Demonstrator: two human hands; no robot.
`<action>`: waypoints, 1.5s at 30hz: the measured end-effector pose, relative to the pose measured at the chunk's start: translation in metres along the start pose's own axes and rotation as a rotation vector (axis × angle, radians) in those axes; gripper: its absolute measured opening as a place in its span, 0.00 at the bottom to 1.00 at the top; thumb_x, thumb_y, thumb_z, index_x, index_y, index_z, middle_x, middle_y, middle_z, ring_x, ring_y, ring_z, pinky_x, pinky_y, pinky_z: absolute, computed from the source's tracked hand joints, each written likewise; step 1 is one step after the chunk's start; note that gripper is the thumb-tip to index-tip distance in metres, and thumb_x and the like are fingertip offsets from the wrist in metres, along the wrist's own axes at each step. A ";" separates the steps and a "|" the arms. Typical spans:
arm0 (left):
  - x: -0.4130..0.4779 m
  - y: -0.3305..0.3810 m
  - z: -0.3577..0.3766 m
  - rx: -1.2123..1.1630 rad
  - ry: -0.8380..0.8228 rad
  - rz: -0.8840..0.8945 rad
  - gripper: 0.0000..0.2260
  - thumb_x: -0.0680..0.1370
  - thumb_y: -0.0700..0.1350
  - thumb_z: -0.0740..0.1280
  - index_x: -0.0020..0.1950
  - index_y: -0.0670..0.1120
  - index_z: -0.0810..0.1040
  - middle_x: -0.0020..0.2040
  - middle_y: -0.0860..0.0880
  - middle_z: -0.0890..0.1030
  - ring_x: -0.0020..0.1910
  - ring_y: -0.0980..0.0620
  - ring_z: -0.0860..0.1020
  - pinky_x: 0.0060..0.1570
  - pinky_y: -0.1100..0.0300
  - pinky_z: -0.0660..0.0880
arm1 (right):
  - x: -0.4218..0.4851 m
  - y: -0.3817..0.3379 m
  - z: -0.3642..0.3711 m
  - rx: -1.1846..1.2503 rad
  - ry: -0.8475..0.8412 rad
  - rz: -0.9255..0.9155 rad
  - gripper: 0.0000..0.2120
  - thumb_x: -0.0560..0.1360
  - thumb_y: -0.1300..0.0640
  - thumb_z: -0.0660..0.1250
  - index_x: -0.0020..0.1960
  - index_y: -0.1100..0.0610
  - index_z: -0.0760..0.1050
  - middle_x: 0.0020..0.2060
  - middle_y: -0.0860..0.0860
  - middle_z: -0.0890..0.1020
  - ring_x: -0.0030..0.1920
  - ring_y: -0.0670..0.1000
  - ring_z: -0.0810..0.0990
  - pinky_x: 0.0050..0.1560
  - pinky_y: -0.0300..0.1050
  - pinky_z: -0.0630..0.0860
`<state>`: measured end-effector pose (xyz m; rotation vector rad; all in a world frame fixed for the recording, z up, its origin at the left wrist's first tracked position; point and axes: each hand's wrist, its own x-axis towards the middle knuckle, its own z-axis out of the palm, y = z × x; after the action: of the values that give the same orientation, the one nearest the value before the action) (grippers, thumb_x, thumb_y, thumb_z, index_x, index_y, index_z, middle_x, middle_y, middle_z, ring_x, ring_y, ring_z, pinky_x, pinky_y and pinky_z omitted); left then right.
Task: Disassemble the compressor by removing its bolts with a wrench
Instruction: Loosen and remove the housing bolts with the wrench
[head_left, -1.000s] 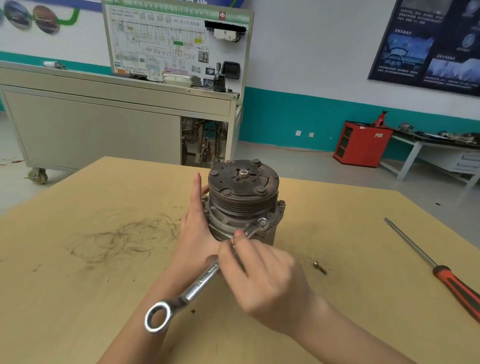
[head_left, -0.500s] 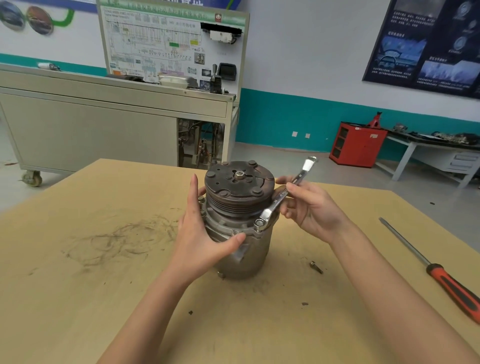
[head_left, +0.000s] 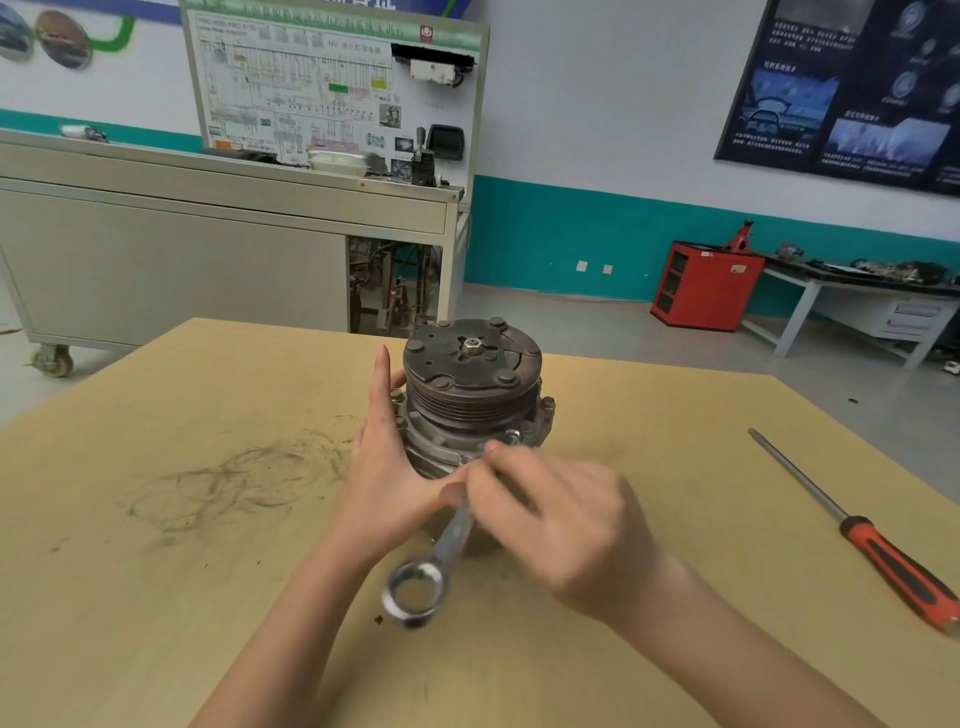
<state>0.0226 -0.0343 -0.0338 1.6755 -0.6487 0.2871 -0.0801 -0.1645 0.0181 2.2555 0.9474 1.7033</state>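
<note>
The grey compressor (head_left: 470, 400) stands upright on the wooden table (head_left: 156, 597), its rusty pulley plate facing up. My left hand (head_left: 387, 462) clasps its left side, fingers straight up along the housing and thumb across the front. My right hand (head_left: 558, 519), blurred by motion, grips the shaft of a silver combination wrench (head_left: 441, 551). The wrench's far end reaches a flange bolt (head_left: 513, 436) at the compressor's front right; its ring end (head_left: 413, 592) points toward me. Other bolts ring the flange.
An orange-handled screwdriver (head_left: 852, 530) lies on the table at the right. Dark scuff marks cover the table's left half. A small dark speck lies near the wrench's ring end. Beyond the table stand a grey trainer cabinet (head_left: 208, 249) and a red cabinet (head_left: 704, 286).
My right hand swung the wrench from the compressor's far right side round to the front, its free end now pointing toward me. My left hand kept its hold on the compressor.
</note>
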 end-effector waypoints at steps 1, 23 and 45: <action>0.001 -0.001 0.000 0.000 0.008 0.001 0.53 0.54 0.77 0.71 0.67 0.79 0.37 0.76 0.57 0.62 0.74 0.48 0.64 0.72 0.38 0.59 | -0.002 -0.006 0.003 -0.042 -0.013 -0.013 0.13 0.77 0.58 0.66 0.37 0.62 0.81 0.31 0.57 0.81 0.27 0.53 0.78 0.24 0.42 0.73; -0.004 0.007 -0.004 0.108 -0.018 -0.054 0.52 0.57 0.69 0.71 0.65 0.78 0.33 0.72 0.64 0.57 0.76 0.52 0.58 0.74 0.41 0.58 | -0.020 0.075 0.014 1.354 0.184 1.316 0.13 0.75 0.53 0.60 0.44 0.63 0.75 0.36 0.58 0.84 0.33 0.54 0.84 0.33 0.40 0.80; -0.004 0.008 -0.004 0.078 -0.015 -0.047 0.53 0.58 0.67 0.72 0.68 0.76 0.35 0.75 0.63 0.58 0.76 0.51 0.59 0.73 0.41 0.59 | -0.038 0.048 -0.005 1.375 0.172 1.131 0.06 0.76 0.55 0.66 0.45 0.56 0.80 0.46 0.57 0.85 0.46 0.58 0.84 0.45 0.47 0.81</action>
<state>0.0153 -0.0304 -0.0283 1.7663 -0.6151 0.2700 -0.0718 -0.2251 0.0116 4.2183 1.1567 1.7489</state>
